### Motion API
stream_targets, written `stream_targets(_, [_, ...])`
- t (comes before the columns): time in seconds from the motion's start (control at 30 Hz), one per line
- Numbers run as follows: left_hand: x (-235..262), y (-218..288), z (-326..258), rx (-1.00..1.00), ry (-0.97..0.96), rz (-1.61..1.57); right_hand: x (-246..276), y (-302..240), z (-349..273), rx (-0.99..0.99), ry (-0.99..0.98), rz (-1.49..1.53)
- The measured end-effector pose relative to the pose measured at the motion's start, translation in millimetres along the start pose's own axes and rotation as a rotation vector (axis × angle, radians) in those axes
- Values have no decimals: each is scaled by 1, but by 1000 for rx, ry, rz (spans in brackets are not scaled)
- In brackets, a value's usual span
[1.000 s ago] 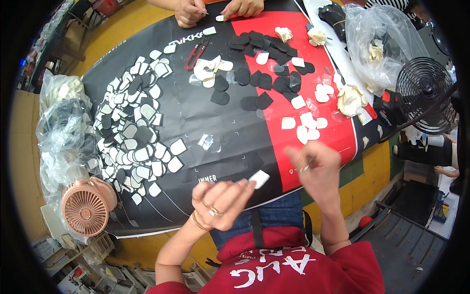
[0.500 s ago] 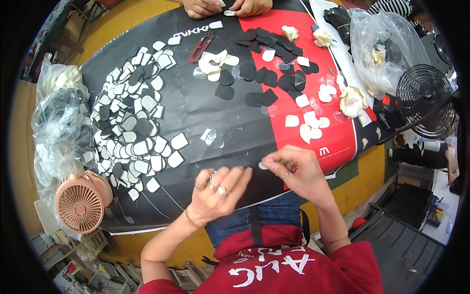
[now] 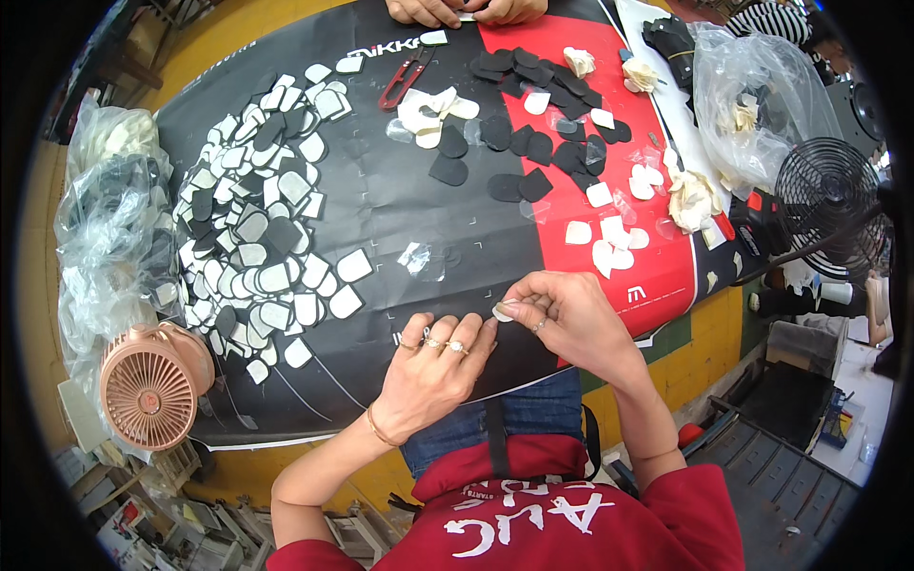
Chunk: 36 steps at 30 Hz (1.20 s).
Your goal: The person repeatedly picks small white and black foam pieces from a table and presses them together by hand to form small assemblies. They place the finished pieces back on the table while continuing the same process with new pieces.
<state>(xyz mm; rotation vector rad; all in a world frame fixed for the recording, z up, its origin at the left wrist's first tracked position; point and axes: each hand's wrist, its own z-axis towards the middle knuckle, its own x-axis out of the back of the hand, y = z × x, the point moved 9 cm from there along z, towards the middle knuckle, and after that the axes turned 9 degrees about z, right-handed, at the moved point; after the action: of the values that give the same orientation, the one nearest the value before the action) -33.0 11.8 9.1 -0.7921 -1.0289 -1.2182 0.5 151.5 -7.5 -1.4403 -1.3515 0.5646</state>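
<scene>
Between the thumb and fingers of my right hand, a small off-white round-ended pad is pinched just above the mat. My left hand, with rings on its fingers, lies close beside it on the black part of the mat. Its fingers are curled together, and what they hold, if anything, is hidden. To the left spreads a big heap of round-ended white pads with black edging. Black pads lie scattered on the far right, with loose cream pads on the red area.
Red thread snips lie near the far edge, close to another person's hands. A pink fan and clear plastic bags line the left side. On the right stand a black fan, a clear bag and crumpled cream scraps.
My two hands have come closer together, the left shifting slightly right and the right slightly left with the pad. The whole view has shifted a little. The other person's hands have drawn together.
</scene>
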Motion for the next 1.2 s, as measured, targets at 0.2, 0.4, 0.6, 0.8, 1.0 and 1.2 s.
stream_targets(0.2, [2, 1, 0, -10, 25, -5, 0, -3, 1, 33, 9, -53])
stream_targets(0.4, [2, 1, 0, -14, 21, 0, -1, -4, 1, 55, 41, -96])
stream_targets(0.6, [2, 1, -1, -13, 20, 2, -2, -12, 1, 126, 49, -92])
stream_targets(0.8, [1, -1, 1, 27, 22, -42, -2, -10, 0, 51, 32, -124])
stream_targets(1.0, [-2, -1, 5, 7, -32, -34, -2, -11, -3, 140, 83, -132])
stream_targets(1.2, [-2, -1, 6, 0, -48, -36, 4, -8, -17, 116, 258, -314])
